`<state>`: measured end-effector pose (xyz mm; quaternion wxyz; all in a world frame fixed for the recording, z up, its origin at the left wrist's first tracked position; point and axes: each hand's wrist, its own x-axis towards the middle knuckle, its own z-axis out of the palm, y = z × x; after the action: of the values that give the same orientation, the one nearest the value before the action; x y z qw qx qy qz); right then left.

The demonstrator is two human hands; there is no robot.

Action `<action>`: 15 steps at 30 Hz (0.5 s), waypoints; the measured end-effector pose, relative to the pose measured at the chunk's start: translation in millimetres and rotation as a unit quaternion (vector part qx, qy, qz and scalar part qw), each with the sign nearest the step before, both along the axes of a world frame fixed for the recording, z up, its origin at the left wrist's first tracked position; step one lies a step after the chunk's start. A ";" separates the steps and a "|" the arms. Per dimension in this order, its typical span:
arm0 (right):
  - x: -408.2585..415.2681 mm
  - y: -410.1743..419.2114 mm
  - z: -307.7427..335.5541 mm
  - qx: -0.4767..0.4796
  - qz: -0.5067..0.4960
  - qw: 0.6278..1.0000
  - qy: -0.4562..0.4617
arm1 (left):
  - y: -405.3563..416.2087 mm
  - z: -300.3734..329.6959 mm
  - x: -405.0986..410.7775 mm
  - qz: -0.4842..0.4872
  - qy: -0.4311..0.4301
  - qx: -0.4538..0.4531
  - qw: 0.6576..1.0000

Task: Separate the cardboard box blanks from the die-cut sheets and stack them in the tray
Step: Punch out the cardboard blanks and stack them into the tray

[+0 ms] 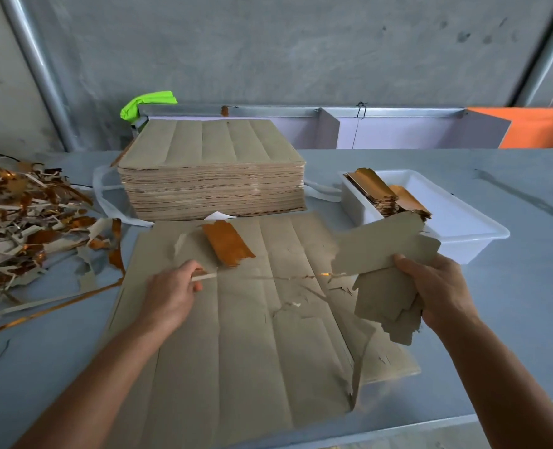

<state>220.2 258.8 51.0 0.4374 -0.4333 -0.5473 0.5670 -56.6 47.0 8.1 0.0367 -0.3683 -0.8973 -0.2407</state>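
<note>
The right hand (437,288) grips a small bundle of cardboard blanks (387,270), thumb curled over the top piece, fingers hidden beneath; the blanks hang grey side up above the right part of the die-cut sheet (236,345). The left hand (171,294) pinches a thin pale strip of waste (203,277) between thumb and fingertips, just above the sheet's left half.

Just beyond the left hand a single blank (228,243) is turned up out of the sheet, its orange-gold face showing. Between the two hands the sheet is torn — ragged slits and loose slivers run across it, and a long torn edge trails toward its near right corner. The sheet itself lies flat on the grey surface (511,319), creased in long parallel panels.

Beyond the right hand stands the white tray (463,234); a stack of separated blanks (388,196) lies in its left end, gold faces up, and the held bundle overlaps the tray's near rim from this view. Beyond the left hand, behind the sheet, sits a thick pile of uncut sheets (210,176). Far to the left of the left hand a tangled heap of scrap trimmings (25,218) — grey and gold strips — spreads over the surface. At the back, a green object (147,103) rests by a metal rail.
</note>
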 end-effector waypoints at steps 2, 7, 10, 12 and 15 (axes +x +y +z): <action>-6.1 -4.3 -0.7 -0.011 0.017 1.000 -0.011 | -0.1 4.2 0.3 0.011 0.051 -0.043 0.998; -15.1 -9.6 7.0 -0.021 0.038 0.999 0.024 | 9.0 22.2 31.5 -0.076 0.067 -0.265 0.959; -18.0 -15.8 16.5 0.015 0.103 0.994 0.027 | 27.3 41.3 61.4 -0.161 0.018 -0.069 0.984; -21.0 -20.6 22.1 0.032 0.154 0.987 0.030 | 44.3 50.1 79.2 -0.179 -0.116 0.067 0.975; -26.9 -29.0 28.2 0.028 0.200 0.978 0.056 | 67.9 49.6 101.6 -0.188 -0.339 0.118 0.914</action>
<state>193.3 229.7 79.2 0.3571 -0.2696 -0.6133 0.6509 45.0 114.9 57.6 -0.2724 -0.4195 -0.7348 -0.4580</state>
